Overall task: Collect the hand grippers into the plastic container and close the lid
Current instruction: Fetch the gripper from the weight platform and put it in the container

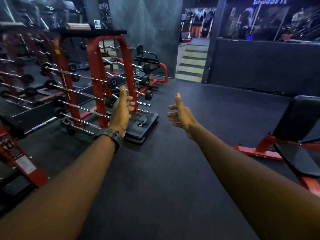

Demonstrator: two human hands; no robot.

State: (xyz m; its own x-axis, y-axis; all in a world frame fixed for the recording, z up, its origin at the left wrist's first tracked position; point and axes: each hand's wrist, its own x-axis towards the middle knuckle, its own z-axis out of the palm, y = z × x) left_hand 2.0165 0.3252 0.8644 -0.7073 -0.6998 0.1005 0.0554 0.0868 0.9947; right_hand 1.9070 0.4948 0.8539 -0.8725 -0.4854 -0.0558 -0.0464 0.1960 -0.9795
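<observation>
Both my arms reach out in front of me over the dark gym floor. My left hand (122, 110), with a black watch on its wrist, is held out with thumb up and fingers relaxed, holding nothing. My right hand (180, 114) is held the same way, palm facing left, thumb up, empty. Beyond my left hand a black aerobic step platform (149, 118) lies on the floor with one small hand gripper (142, 123) on top of it. No plastic container shows in this view.
A red rack (97, 80) loaded with barbells stands at the left, with a mirror behind it. A red-framed black bench (294, 135) sits at the right. Steps (192, 64) rise at the back centre beside a dark wall.
</observation>
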